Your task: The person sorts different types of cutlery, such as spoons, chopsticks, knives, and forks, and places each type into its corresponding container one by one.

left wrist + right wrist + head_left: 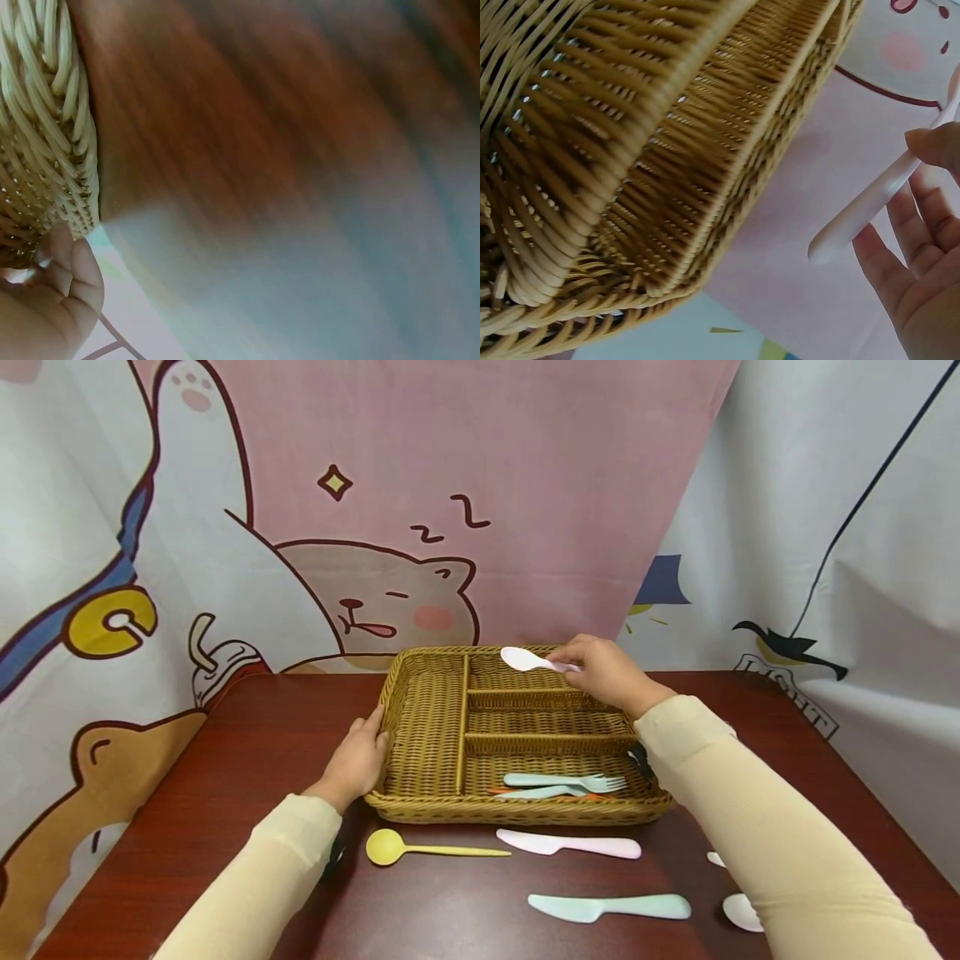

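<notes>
My right hand pinches a pale pink spoon by its handle, above the back compartment of a wicker cutlery tray. In the right wrist view, the spoon's handle slants between thumb and fingers, apart from the wicker. At the tray's left side, my left hand rests its fingers against the outer wall; in the left wrist view they touch the weave from outside. A light blue fork lies in the tray's front compartment beside another light blue piece, with something orange partly hidden beneath.
In front of the tray lie a yellow spoon, a pink knife and a mint knife. A white spoon and another white piece are partly hidden by the right sleeve. A printed curtain hangs behind the table.
</notes>
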